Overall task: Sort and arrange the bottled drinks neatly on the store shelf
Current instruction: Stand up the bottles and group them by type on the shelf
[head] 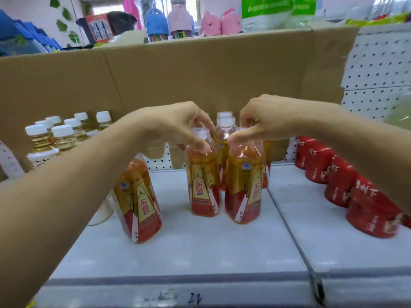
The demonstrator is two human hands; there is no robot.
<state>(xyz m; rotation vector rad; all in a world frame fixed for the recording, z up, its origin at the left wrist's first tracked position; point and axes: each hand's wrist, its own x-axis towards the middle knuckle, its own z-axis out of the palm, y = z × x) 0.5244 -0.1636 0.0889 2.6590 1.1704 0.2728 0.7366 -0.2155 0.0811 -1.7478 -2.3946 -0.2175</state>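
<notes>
The left hand [178, 123] reaches from the left and its fingers are curled down around the cap and neck of the left bottle [203, 181], with the thumb on the near side at the bottle's shoulder. The right hand [264, 121] comes from the right and its curled fingers and thumb pinch the top of the right bottle [243, 185]; its cap is almost fully hidden under the fingers. Both bottles hold an orange drink, carry red and gold labels and stand upright on the white shelf [200, 245], just beside each other near the middle. I cannot tell if they touch. Directly behind them stand the rear bottles [224, 127] of the same kind, close to both hands. A third bottle [138, 201] of this kind stands apart on the left, under the left forearm, which hides its top. Further left, at the back, is a group of pale bottles [62, 134] with white caps. On the right side a row of red containers [342, 187] runs from back to front, beyond a seam [289, 227] in the shelf. A brown cardboard [200, 74] sheet stands behind everything, and a white pegboard [378, 63] shows at its right.
</notes>
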